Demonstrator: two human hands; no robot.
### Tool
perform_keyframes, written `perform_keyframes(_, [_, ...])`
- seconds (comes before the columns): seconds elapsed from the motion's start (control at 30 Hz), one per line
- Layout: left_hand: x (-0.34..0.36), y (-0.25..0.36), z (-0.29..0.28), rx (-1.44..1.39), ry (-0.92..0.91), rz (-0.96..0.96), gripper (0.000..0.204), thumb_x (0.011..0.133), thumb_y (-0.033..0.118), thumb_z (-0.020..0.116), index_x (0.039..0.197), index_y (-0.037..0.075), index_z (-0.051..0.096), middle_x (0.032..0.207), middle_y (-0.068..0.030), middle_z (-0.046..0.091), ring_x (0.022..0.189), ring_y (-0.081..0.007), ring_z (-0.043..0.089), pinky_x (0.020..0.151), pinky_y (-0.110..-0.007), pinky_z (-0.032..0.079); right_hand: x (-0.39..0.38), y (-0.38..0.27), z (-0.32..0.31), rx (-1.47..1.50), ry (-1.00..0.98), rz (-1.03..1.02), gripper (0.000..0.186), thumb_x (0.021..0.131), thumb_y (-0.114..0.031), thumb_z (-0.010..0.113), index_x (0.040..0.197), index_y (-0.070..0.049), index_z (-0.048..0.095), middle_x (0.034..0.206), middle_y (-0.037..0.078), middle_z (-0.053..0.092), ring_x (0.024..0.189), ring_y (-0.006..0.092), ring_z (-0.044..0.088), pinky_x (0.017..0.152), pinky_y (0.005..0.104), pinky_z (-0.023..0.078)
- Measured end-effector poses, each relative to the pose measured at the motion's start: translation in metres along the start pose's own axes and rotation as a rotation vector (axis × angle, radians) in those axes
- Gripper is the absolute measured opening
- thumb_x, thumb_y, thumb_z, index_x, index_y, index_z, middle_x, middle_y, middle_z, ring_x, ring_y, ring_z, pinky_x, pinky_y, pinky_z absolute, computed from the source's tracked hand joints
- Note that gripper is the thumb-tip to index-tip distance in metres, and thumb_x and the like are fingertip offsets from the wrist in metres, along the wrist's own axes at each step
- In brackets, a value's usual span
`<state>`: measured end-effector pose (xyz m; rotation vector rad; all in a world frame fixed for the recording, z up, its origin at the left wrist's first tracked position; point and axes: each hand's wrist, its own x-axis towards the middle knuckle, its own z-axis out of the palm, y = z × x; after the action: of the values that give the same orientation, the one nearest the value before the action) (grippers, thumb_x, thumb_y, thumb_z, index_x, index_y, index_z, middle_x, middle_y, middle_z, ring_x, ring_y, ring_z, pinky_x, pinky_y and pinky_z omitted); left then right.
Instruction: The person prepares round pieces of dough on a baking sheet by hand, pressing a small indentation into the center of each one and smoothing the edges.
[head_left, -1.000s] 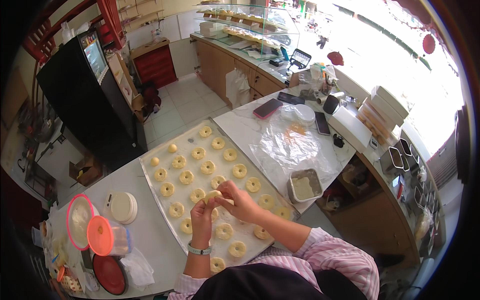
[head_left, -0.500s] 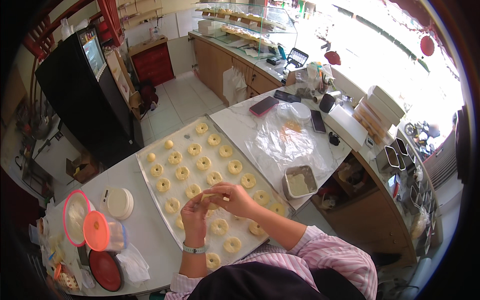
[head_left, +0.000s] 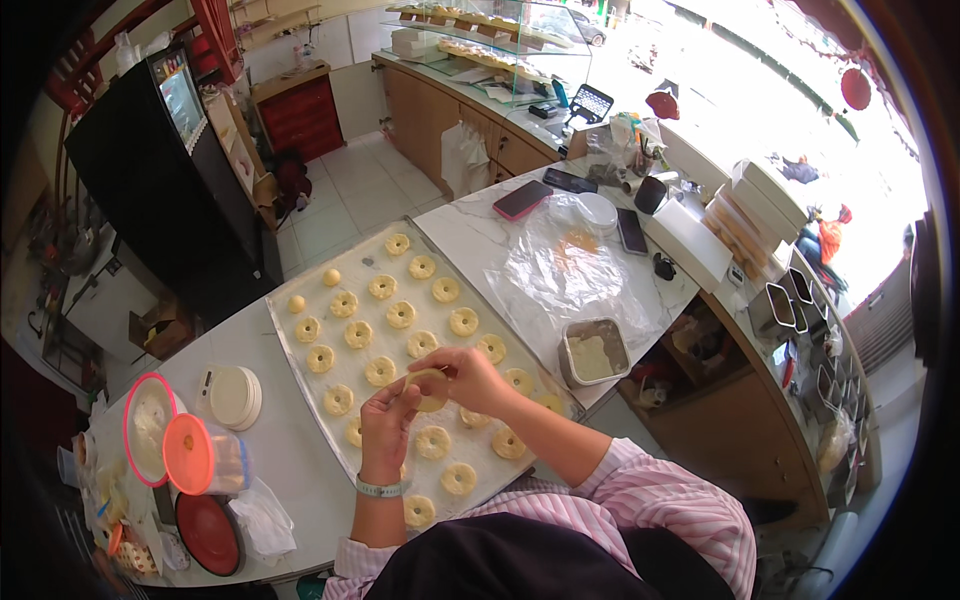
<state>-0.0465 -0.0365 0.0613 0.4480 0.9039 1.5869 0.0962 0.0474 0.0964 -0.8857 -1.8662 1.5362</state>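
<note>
Between my two hands, above the tray, is a pale yellow ring of dough (head_left: 430,390) with its flat side partly turned up. My left hand (head_left: 388,412) pinches its left edge with thumb and fingers. The fingers of my right hand (head_left: 473,380) close on its right edge. Below lies a large lined baking tray (head_left: 297,375) set with rows of flat dough rings (head_left: 402,314), each with a small hole in the middle. Two round dough balls (head_left: 332,277) sit near its far left side. My forearms and hands hide some rings.
On the left stand a round white scale (head_left: 236,398), an orange-lidded tub (head_left: 190,453), a pink-rimmed bowl (head_left: 134,473) and a dark red dish (head_left: 209,535). To the right are a square metal tin of flour (head_left: 597,352), crumpled plastic sheet (head_left: 556,262) and phones (head_left: 522,200).
The dough ring between my hands has come up and tilted, so that more of its face shows. My right hand has shifted slightly to the right.
</note>
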Motion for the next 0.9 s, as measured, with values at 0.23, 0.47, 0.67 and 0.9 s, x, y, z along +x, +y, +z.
perform_keyframes(0.23, [0.003, -0.002, 0.001, 0.011, 0.066, 0.040, 0.024, 0.083, 0.003, 0.065, 0.104, -0.005, 0.061, 0.086, -0.0085, 0.065, 0.074, -0.0128, 0.062, 0.063, -0.021, 0.049, 0.003, -0.003, -0.011, -0.033, -0.021, 0.040, 0.026, 0.079, -0.015, 0.069, 0.102, -0.004, 0.067, 0.090, 0.010, 0.066, 0.081, 0.0153, 0.063, 0.072, 0.0279, 0.050])
perform_keyframes(0.47, [0.003, 0.003, -0.005, 0.077, 0.060, -0.007, 0.022, 0.084, 0.008, 0.064, 0.102, -0.004, 0.063, 0.086, -0.0084, 0.066, 0.073, -0.0120, 0.061, 0.061, -0.022, 0.047, 0.006, 0.003, -0.009, 0.030, -0.043, 0.107, 0.027, 0.080, -0.013, 0.068, 0.102, 0.001, 0.065, 0.087, 0.008, 0.067, 0.081, 0.0107, 0.063, 0.072, 0.0245, 0.049])
perform_keyframes(0.67, [0.007, -0.001, -0.006, 0.125, 0.079, -0.041, 0.025, 0.083, 0.014, 0.067, 0.101, -0.003, 0.064, 0.085, -0.0071, 0.066, 0.077, -0.0125, 0.063, 0.069, -0.024, 0.050, 0.003, 0.010, -0.007, 0.135, -0.057, 0.070, 0.027, 0.081, -0.011, 0.068, 0.104, 0.004, 0.064, 0.086, 0.007, 0.067, 0.079, 0.0086, 0.062, 0.071, 0.0222, 0.048])
perform_keyframes(0.9, [0.009, -0.006, -0.015, 0.097, 0.076, -0.061, 0.024, 0.082, 0.016, 0.069, 0.097, -0.003, 0.066, 0.086, -0.0084, 0.067, 0.077, -0.0141, 0.065, 0.071, -0.026, 0.053, 0.006, 0.009, -0.003, 0.134, -0.099, 0.135, 0.026, 0.082, -0.009, 0.067, 0.104, 0.003, 0.064, 0.086, 0.007, 0.067, 0.079, 0.0092, 0.061, 0.071, 0.0231, 0.047])
